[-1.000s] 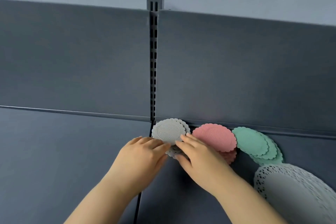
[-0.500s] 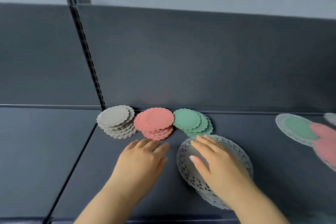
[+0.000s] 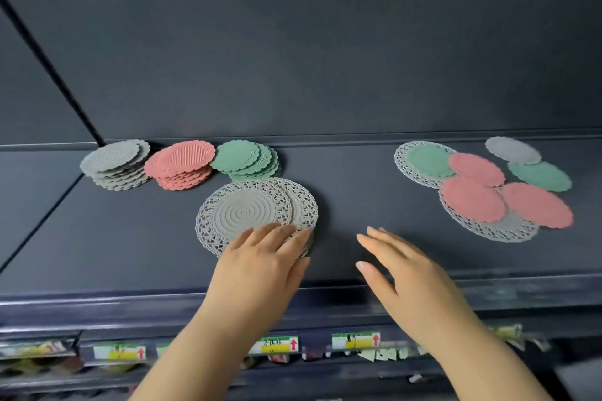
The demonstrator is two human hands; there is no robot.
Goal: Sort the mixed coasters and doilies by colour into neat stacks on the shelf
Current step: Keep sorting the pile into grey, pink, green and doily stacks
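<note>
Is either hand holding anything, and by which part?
Nothing is held. The left hand rests flat on the near edge of the doilies; the right hand is open, apart from them.

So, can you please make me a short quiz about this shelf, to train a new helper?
1. True or false: the right hand holds a pink coaster.
2. Which coaster stack stands between the other two? A grey stack, B pink stack, C green stack.
3. Fill in: the unsorted pile holds ___ pink coasters.
Key: 1 false, it is open and empty; 2 B; 3 three.
</note>
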